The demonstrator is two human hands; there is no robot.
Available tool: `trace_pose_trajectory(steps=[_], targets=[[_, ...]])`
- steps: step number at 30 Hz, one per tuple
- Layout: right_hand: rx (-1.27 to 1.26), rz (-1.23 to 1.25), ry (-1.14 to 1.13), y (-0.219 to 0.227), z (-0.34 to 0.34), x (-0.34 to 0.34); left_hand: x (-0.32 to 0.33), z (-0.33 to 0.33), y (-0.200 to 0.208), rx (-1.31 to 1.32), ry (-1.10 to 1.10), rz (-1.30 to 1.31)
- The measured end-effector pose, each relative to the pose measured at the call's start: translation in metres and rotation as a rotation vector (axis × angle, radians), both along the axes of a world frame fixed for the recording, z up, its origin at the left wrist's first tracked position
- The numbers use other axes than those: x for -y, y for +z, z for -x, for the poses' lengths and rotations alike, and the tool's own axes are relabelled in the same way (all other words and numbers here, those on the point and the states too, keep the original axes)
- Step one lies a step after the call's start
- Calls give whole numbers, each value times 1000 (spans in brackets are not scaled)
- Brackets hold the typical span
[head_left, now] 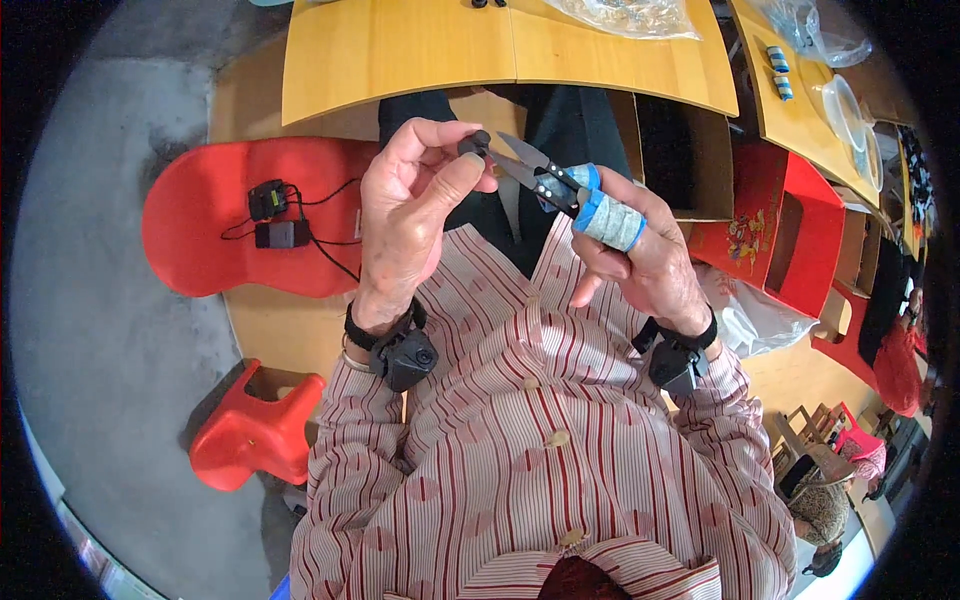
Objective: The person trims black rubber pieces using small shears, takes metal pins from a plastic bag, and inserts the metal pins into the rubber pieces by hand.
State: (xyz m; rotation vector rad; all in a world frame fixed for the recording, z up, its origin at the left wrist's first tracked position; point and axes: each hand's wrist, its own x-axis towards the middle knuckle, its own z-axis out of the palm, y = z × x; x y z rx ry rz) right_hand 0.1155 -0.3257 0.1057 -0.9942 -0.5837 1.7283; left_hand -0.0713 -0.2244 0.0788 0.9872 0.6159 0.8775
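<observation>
Between thumb and fingertips, my left hand pinches a small black part, round and dark; its exact kind I cannot make out. My right hand grips a pair of thread snips, whose handles are wrapped in grey-white and blue tape. The snips' two pointed blades stand apart, tips aimed up and left, close beside the black part. Both hands are raised over my lap, just short of the table's near edge. Each wrist carries a black strap with a small device.
Ahead is a yellow wooden table with a clear plastic bag on it. A red stool seat at left bears black devices and cables. Below it stands another red stool. At right are a red box and a second table.
</observation>
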Motion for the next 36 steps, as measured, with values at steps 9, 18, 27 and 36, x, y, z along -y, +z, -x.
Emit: trace_pose_trajectory(steps=[9,18,27,36], targets=[[-45,71,-95,1,12,0,6,-10,1,3,90,-44],[-186,67,-87,-4,19,2,11,-15,-10,-124,220,-354],[-95,79,2,-1,20,-2,13,-9,-7,-145,199,-411],[90,-137,53,13,18,-11,12,-7,-4,-44,176,-278]])
